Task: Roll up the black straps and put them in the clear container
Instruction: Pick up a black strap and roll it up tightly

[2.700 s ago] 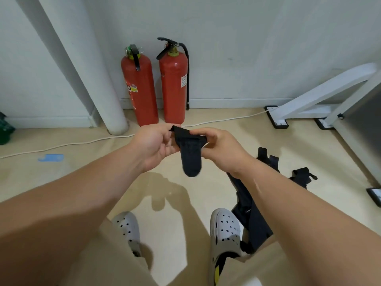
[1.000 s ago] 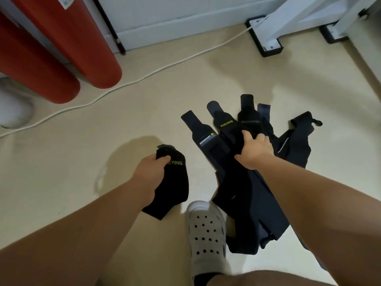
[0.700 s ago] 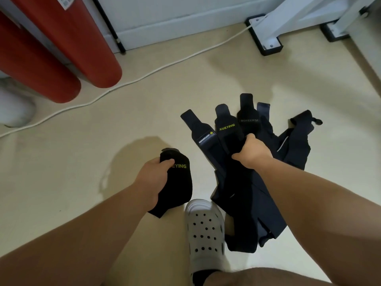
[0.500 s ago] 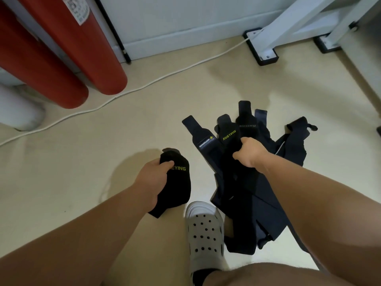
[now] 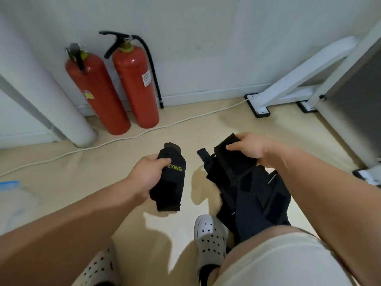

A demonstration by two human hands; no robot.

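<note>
Head view: the left hand (image 5: 151,172) grips a rolled strap (image 5: 170,182), and the right hand (image 5: 249,146), beside it, pinches the top of a bunch of straps (image 5: 253,193) trailing below it to the floor (image 5: 61,172). A slack grip could let the roll unwind, and the tangled straps may snag and lift together.

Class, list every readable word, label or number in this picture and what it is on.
"EYING": yellow-green, on the black strap the left hand grips; first letters hidden.
White label, right extinguisher: too blurred.
Yellow label, left extinguisher: too blurred.
</note>
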